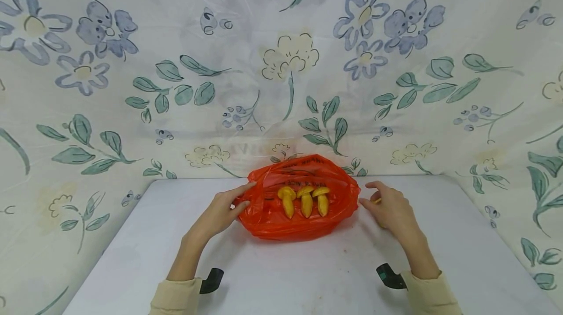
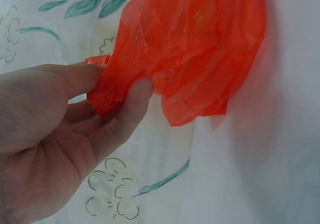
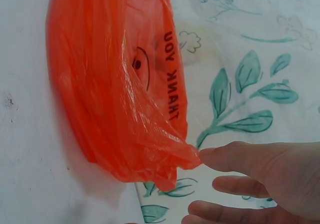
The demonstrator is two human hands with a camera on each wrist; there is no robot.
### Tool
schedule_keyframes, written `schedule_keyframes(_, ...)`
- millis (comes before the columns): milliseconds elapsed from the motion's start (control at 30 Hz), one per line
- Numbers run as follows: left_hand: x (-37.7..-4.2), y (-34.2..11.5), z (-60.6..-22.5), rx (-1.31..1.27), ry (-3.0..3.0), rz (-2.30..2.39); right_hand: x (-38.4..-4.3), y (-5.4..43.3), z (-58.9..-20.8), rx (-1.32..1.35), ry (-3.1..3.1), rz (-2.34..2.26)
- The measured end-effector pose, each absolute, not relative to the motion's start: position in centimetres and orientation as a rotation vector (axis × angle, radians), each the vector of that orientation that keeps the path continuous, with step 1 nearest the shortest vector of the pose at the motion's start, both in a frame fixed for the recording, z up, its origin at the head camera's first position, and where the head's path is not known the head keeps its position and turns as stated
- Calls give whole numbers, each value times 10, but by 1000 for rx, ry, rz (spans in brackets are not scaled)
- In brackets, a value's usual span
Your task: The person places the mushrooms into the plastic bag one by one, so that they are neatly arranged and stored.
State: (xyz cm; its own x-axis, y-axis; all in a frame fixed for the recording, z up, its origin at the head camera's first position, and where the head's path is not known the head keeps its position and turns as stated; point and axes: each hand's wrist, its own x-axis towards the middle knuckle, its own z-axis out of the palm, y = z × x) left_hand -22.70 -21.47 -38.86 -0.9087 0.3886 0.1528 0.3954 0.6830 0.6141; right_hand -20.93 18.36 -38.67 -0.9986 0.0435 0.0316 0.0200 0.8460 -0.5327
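A red plastic bag (image 1: 294, 229) with dark print lies spread at the back of the table. Three yellow mushrooms, among them the middle one (image 1: 306, 202), lie side by side on its red plastic, stems towards me. My left hand (image 1: 220, 213) holds the bag's left end, the film between thumb and fingers in the left wrist view. At the other end, my right hand (image 1: 391, 210) has its fingers spread, a fingertip right at the bag's corner in the right wrist view. A bit of yellow (image 1: 377, 201) shows between this hand's thumb and fingers, mostly hidden.
The white table (image 1: 303, 281) ends just behind the bag, where a flower-patterned cloth (image 1: 246, 85) hangs as a backdrop. Dark wrist-worn camera mounts (image 1: 212, 281) jut inward from both sleeves over the table.
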Motion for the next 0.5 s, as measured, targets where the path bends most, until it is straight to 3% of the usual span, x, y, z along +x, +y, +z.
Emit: schedule_keyframes(500,-227,-214,-389,-672,-2875,-1047,-209,201,-387,-82,-3000,906)
